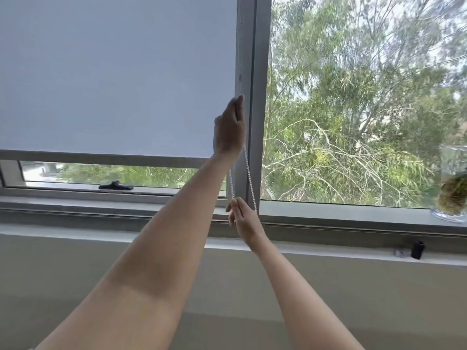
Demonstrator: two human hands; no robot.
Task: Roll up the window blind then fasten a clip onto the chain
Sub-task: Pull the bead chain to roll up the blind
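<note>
A pale grey roller blind covers most of the left window pane; its bottom bar hangs a little above the sill. A white bead chain runs down the blind's right edge, beside the window frame. My left hand is raised high and closed around the chain. My right hand is lower, near the sill, pinching the chain's other strand between thumb and fingers. No clip can be made out for certain.
The grey window mullion stands right of the chain. A black window latch sits under the blind. On the ledge at right are a small black object and a glass vase with a plant.
</note>
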